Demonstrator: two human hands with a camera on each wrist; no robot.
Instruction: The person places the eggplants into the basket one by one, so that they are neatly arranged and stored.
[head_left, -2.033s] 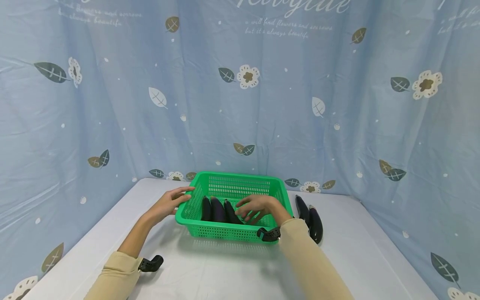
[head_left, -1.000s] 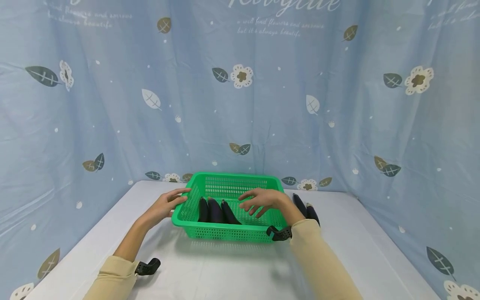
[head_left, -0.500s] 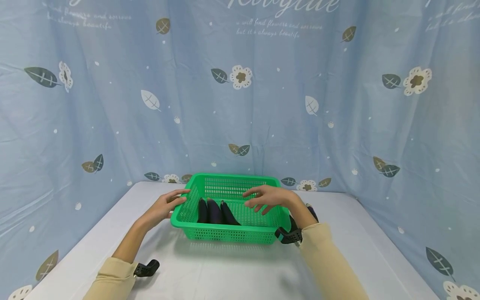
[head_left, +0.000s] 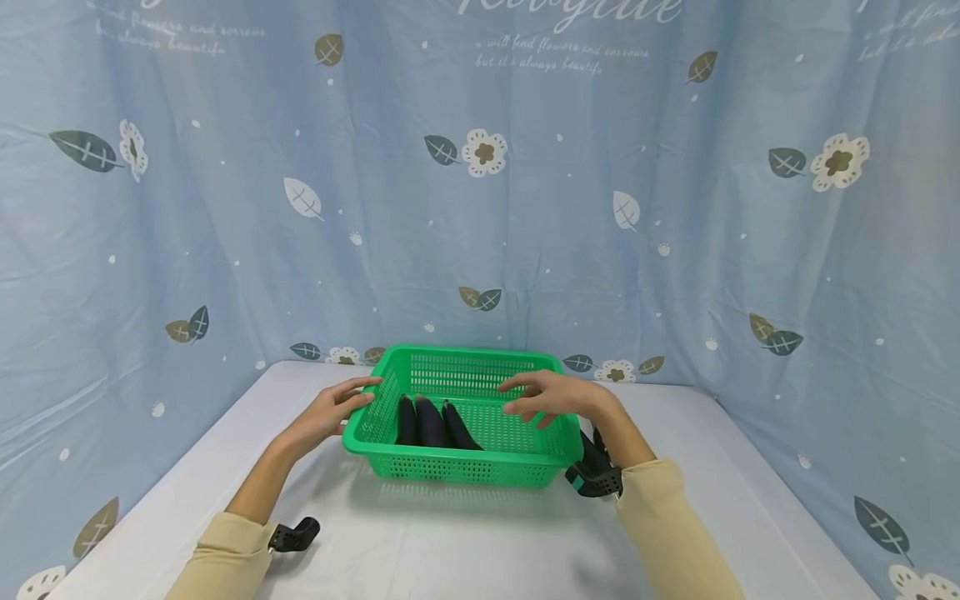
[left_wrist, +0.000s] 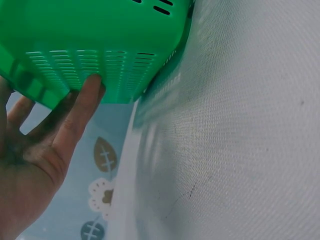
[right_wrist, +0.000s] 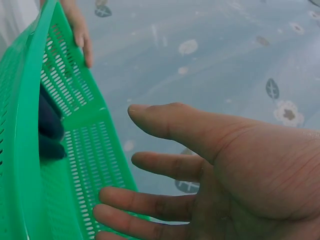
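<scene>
Three dark purple eggplants (head_left: 431, 425) lie side by side in the left half of a green plastic basket (head_left: 465, 469). At the basket's left end, my left hand (head_left: 330, 414) holds the rim, with fingers over the edge and a digit against the outer wall in the left wrist view. Over the basket's right half hovers my right hand (head_left: 551, 396), its fingers loosely spread and nothing in them. More eggplant (head_left: 595, 454) shows to the right of the basket, mostly hidden behind the right forearm and the black wrist device.
A white cloth-covered table (head_left: 450, 542) carries the basket. Behind it and along both sides hangs a blue curtain (head_left: 480, 233) with leaf and flower prints, close to the basket's far edge.
My right hand has lifted and drifted right, away from the eggplants in the basket, its forearm now covering most of those outside. My left hand stays at the rim.
</scene>
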